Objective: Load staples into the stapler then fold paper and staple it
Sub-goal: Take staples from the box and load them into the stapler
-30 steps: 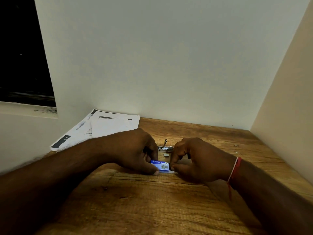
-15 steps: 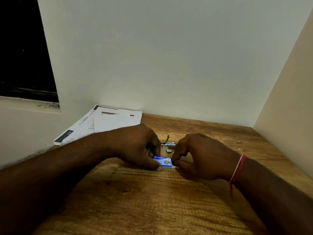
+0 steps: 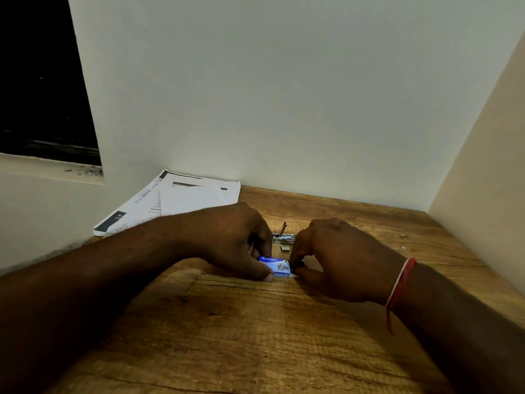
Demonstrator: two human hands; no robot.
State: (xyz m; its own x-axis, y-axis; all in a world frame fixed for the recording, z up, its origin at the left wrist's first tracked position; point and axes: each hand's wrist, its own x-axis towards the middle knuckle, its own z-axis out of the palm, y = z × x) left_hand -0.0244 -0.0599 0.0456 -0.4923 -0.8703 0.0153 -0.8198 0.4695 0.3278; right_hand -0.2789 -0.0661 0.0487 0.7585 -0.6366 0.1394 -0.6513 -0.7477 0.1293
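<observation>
Head view: your left hand (image 3: 235, 240) pinches one small blue staple box (image 3: 275, 266) from 9 o'clock, and your right hand (image 3: 338, 257) closes its grip on the box's 3 o'clock end, where a pale tray edge shows. The box rests on the bench (image 3: 255, 336), centre frame. It should be light, thin card that crushes easily, so hold its long edges and pull the tray gently; the staple strips inside are brittle and will snap or scatter. At 12 o'clock from the box lies one stapler (image 3: 284, 237), partly hidden, with one small loose metal piece (image 3: 285, 248) beside it. At 10 o'clock sits a paper stack (image 3: 196, 194); I count at least two sheets.
</observation>
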